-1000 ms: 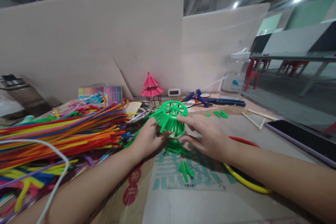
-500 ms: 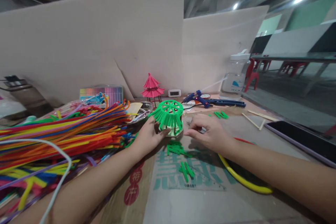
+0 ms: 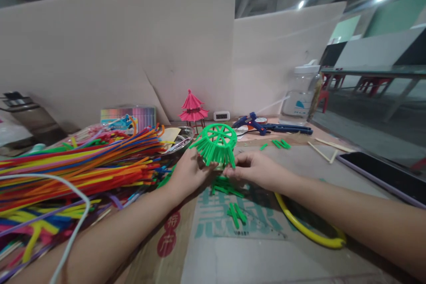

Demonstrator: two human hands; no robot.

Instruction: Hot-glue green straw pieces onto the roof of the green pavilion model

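A small green pavilion roof [image 3: 217,143] made of pipe-cleaner pieces, with a spoked ring on top, stands between my hands at the middle of the table. My left hand [image 3: 188,173] cups its left side with curled fingers. My right hand [image 3: 253,169] pinches its lower right edge. Short green pieces [image 3: 229,188] lie on the cardboard just below the model, and a few more [image 3: 237,215] lie closer to me.
A big heap of coloured pipe cleaners [image 3: 83,164] fills the left. A pink pavilion model [image 3: 193,108], a blue glue gun [image 3: 253,124], a plastic jar [image 3: 301,95], wooden sticks [image 3: 324,148], a yellow ring [image 3: 309,230] and a dark tablet [image 3: 386,175] lie behind and right.
My right hand came back to the model and now pinches its lower right edge. The model tilted and rose slightly. My left hand stayed on its left side.
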